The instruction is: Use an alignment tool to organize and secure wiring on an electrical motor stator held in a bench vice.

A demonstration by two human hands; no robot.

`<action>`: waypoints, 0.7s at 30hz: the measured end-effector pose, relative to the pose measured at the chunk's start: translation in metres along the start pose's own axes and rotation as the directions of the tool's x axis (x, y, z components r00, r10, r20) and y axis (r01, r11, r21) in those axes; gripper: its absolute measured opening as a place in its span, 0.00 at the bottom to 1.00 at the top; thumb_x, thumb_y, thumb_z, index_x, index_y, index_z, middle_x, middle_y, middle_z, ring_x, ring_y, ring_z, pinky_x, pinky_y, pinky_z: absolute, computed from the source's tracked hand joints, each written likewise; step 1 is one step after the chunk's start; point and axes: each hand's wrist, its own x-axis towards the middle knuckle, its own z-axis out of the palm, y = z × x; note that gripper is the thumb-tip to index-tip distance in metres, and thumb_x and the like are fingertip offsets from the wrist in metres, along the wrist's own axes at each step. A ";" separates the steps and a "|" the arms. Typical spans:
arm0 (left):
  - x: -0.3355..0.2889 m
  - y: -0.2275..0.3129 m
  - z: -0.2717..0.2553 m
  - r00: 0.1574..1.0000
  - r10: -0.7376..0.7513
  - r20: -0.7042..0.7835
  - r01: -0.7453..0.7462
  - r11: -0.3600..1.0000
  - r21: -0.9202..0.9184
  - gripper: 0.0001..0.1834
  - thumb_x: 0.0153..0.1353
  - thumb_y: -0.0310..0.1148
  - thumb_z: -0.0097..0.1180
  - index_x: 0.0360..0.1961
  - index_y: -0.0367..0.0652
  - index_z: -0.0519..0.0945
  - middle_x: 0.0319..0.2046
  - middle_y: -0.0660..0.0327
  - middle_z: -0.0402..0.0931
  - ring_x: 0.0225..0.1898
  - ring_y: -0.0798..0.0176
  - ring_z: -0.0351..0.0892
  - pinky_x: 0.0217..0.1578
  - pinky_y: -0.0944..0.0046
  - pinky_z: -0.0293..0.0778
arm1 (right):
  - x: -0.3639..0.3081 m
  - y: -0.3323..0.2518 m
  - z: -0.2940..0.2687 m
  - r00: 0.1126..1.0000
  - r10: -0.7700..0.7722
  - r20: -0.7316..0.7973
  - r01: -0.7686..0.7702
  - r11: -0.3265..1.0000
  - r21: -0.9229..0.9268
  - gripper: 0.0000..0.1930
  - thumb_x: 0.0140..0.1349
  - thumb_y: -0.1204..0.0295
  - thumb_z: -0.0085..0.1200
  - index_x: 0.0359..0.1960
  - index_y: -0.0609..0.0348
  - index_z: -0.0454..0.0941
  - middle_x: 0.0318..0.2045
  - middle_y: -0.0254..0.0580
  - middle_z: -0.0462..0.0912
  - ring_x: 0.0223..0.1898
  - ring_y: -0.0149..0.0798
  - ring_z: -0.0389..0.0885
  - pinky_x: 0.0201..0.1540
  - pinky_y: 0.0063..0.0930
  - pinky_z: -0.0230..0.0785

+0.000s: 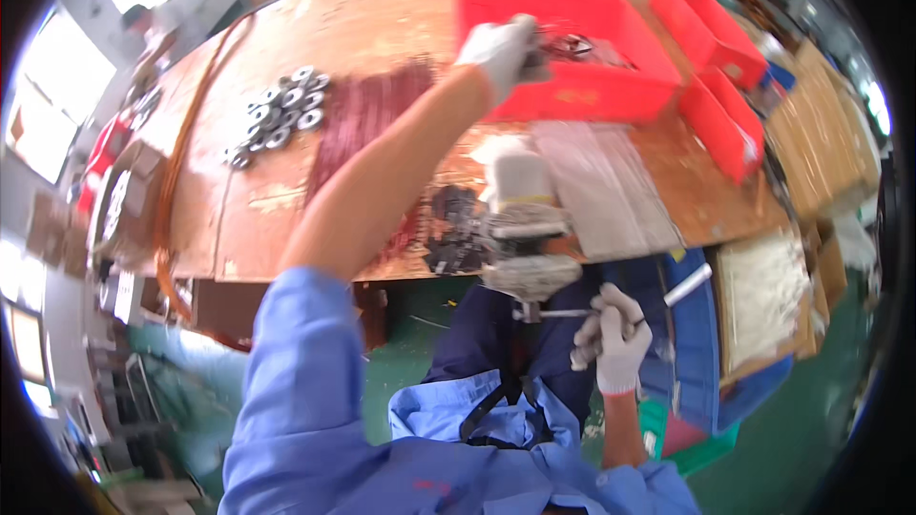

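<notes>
My left hand [504,50], in a white glove, is over the left side of a red plastic bin [582,95] holding small metallic parts [572,48]. Motion smears its fingers, and a dark patch beside them may be a held part or the glove's palm. A bench vise [527,229] stands at the table's front edge, its jaws wrapped in pale, worn material. From its lower end a thin metal handle [565,313] runs right. My right hand [615,339], also gloved, has its curled fingers closed at the end of that handle.
Grey metal rings [286,110] lie in a heap at left, beside a bundle of dark red rods [367,114]. Dark small pieces [453,229] lie left of the vise, a greyish sheet [606,191] right. More red bins [706,29] and cardboard boxes [821,124] line the right. Another person [151,38] is far left.
</notes>
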 end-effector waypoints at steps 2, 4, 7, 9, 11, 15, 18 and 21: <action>0.019 -0.004 0.004 1.000 0.018 0.022 -0.017 0.998 -0.059 0.19 0.74 0.39 0.59 0.49 0.29 0.80 0.36 0.54 0.84 0.36 0.58 0.89 0.39 0.61 0.87 | -0.003 0.017 -0.014 0.999 0.017 -0.038 -0.014 0.997 0.073 0.16 0.80 0.75 0.49 0.64 0.66 0.76 0.30 0.50 0.85 0.12 0.34 0.77 0.09 0.29 0.71; 0.017 -0.002 -0.007 0.970 0.165 -0.178 -0.159 0.986 0.049 0.22 0.74 0.39 0.59 0.53 0.26 0.81 0.39 0.51 0.86 0.36 0.56 0.91 0.38 0.60 0.88 | -0.012 0.027 -0.019 0.993 0.052 -0.109 -0.046 0.997 0.063 0.17 0.81 0.72 0.48 0.65 0.69 0.73 0.37 0.51 0.85 0.14 0.36 0.78 0.10 0.32 0.75; -0.014 0.008 -0.075 0.870 0.362 -0.335 -0.112 0.807 0.580 0.22 0.73 0.43 0.58 0.54 0.33 0.84 0.44 0.46 0.88 0.41 0.55 0.91 0.46 0.57 0.85 | -0.021 0.050 -0.031 0.960 0.138 -0.242 -0.117 0.988 0.097 0.19 0.81 0.67 0.49 0.64 0.70 0.74 0.38 0.48 0.85 0.16 0.37 0.80 0.11 0.37 0.80; -0.015 -0.010 -0.174 0.708 0.645 -0.288 0.112 0.300 0.947 0.22 0.70 0.46 0.59 0.54 0.39 0.86 0.50 0.42 0.87 0.51 0.42 0.88 0.56 0.47 0.81 | -0.021 0.080 -0.048 0.954 0.187 -0.234 -0.172 0.982 0.081 0.19 0.80 0.64 0.53 0.61 0.68 0.76 0.37 0.45 0.85 0.18 0.34 0.80 0.13 0.34 0.79; -0.028 -0.014 -0.255 0.759 0.540 -0.364 0.440 -0.013 0.898 0.20 0.70 0.46 0.57 0.45 0.37 0.86 0.50 0.39 0.84 0.55 0.36 0.83 0.57 0.42 0.79 | -0.021 0.103 -0.058 0.931 0.245 -0.272 -0.185 0.956 0.229 0.17 0.80 0.62 0.56 0.57 0.64 0.79 0.36 0.41 0.85 0.18 0.30 0.78 0.17 0.30 0.76; -0.073 -0.035 -0.354 0.843 0.457 -0.283 0.452 -0.315 0.835 0.26 0.74 0.52 0.52 0.47 0.39 0.87 0.57 0.35 0.80 0.57 0.37 0.83 0.58 0.41 0.78 | -0.018 0.101 -0.048 0.935 0.261 -0.241 -0.192 0.941 0.277 0.14 0.80 0.62 0.57 0.54 0.60 0.80 0.35 0.38 0.84 0.19 0.27 0.76 0.18 0.27 0.73; -0.082 -0.049 -0.346 0.844 0.465 -0.266 0.460 -0.376 0.804 0.29 0.78 0.55 0.43 0.52 0.40 0.84 0.54 0.32 0.82 0.54 0.31 0.83 0.57 0.38 0.77 | -0.019 0.102 -0.047 0.932 0.261 -0.252 -0.191 0.944 0.270 0.14 0.80 0.60 0.57 0.54 0.58 0.80 0.35 0.37 0.85 0.20 0.26 0.76 0.18 0.26 0.72; -0.088 -0.043 -0.375 0.749 0.545 -0.377 0.575 -0.252 0.778 0.32 0.78 0.58 0.40 0.51 0.40 0.84 0.51 0.34 0.84 0.52 0.31 0.83 0.57 0.39 0.77 | -0.023 0.109 -0.045 0.940 0.254 -0.227 -0.194 0.947 0.257 0.15 0.80 0.60 0.57 0.56 0.58 0.80 0.36 0.37 0.85 0.21 0.25 0.77 0.19 0.26 0.73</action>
